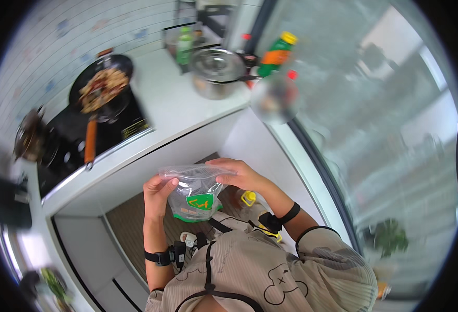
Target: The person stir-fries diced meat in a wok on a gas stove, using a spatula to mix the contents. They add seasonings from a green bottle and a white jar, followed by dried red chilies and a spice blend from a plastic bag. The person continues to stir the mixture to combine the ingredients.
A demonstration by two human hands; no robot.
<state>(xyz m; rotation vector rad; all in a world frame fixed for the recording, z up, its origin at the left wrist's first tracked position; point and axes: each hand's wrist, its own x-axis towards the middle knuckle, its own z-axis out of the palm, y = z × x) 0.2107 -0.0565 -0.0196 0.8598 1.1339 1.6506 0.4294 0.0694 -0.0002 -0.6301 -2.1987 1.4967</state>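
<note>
A clear plastic zip bag (192, 189) with a green printed patch and green bottom edge hangs upright between my hands, in front of my body. My left hand (158, 192) pinches its top left corner between thumb and fingers. At the top right, my right hand (242, 174) grips the rim, thumb in front and fingers behind. Whether the zip edge is parted cannot be told. Little or nothing shows inside the bag. Both forearms wear black straps with small devices.
A wok (125, 64) of food sits on the black stove (73, 136), its wooden handle towards me. A lidded steel pot (215, 74), a green bottle (184, 45) and a green-orange bottle (277, 54) stand near the window. Yellow-handled jugs (248, 198) are low by the wall.
</note>
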